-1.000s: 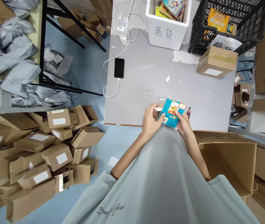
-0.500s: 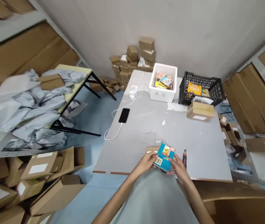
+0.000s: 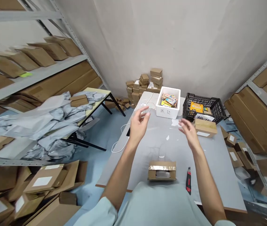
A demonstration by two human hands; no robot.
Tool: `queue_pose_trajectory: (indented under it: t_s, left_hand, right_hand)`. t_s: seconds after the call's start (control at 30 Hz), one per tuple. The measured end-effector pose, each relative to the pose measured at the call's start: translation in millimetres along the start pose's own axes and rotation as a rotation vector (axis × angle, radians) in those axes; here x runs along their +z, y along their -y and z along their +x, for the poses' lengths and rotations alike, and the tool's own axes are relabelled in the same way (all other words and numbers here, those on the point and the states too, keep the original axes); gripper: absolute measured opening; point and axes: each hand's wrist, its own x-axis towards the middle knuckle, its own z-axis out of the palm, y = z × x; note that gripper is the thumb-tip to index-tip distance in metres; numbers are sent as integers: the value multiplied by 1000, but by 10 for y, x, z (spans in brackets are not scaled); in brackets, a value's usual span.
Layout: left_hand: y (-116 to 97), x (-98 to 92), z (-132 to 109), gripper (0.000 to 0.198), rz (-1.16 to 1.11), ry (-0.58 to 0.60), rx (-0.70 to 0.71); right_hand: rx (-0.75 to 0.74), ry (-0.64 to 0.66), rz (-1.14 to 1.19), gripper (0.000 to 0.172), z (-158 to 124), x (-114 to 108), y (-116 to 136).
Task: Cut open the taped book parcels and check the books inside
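Note:
My left hand (image 3: pixel 140 124) is raised over the table, its fingers apart and nothing in them. Across from it, my right hand (image 3: pixel 190 133) is also up and empty, with its fingers spread. Between and beyond both hands stands a white foam box (image 3: pixel 161 112) holding several small colourful packets (image 3: pixel 170 99). An opened cardboard box (image 3: pixel 162 176) lies at the near table edge, close to my body. To its right is a red and black utility knife (image 3: pixel 188 181). A black phone (image 3: pixel 128 133) is mostly hidden behind my left forearm.
A black plastic crate (image 3: pixel 218 108) with an orange packet (image 3: pixel 196 107) stands at the table's far right, a cardboard carton (image 3: pixel 206 127) before it. White cable (image 3: pixel 113 148) hangs by the left edge. Grey plastic bags (image 3: pixel 60 125) cover a side table; shelves and cartons flank both sides.
The blue packet I held in both hands is out of them. My hands have moved forward and apart, opening. The view has shifted, and the cardboard box near me now shows fully.

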Motion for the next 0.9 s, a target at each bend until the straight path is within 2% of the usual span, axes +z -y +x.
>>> queue_pose_trajectory:
  t_s: [0.07, 0.1, 0.17, 0.2, 0.27, 0.33, 0.43, 0.5, 0.6, 0.67, 0.77, 0.83, 0.9]
  left_hand:
    - [412, -143, -479, 58, 51, 44, -184]
    - [641, -205, -759, 60, 96, 77, -362]
    - [1040, -300, -1343, 62, 212, 134, -812]
    - [1184, -334, -1626, 64, 245, 157, -932]
    - [1351, -367, -2125, 70, 280, 183, -1075]
    - [1410, -356, -2497, 78, 287, 204, -1184]
    - [1446, -294, -2805, 78, 223, 280, -1216]
    - [1472, -271, -2892, 71, 223, 307, -1172]
    - [1488, -337, -2968, 54, 232, 268, -1107]
    - [1469, -451, -3033, 49, 212, 222, -1067]
    - [1430, -704, -3164, 51, 165, 124, -1003]
    - [1423, -929, -3263, 52, 128, 37, -958]
    - [1440, -1215, -3374, 53, 86, -57, -919]
  right_hand:
    - [179, -38, -41, 87, -365, -196, -513]
    - [287, -75, -65, 93, -588, -306, -807]
    - [546, -153, -96, 99, -1079, -514, -1375]
    - [662, -174, -103, 100, -1325, -598, -1619]
    - [825, -164, -86, 98, -1754, -706, -1981]
    - [889, -142, -57, 100, -2035, -732, -2167]
    - [876, -88, 10, 104, -2164, -675, -2231]
    - [855, -72, 16, 106, -2145, -617, -2243]
    - [831, -59, -20, 105, -2152, -534, -2303]
    - [803, -39, -50, 101, -2224, -473, -2332]
    - [744, 30, -77, 99, -2363, -314, -2271]
    - [703, 97, -97, 103, -2426, -108, -2173]
    - [667, 152, -129, 113, -2465, 204, -2080]
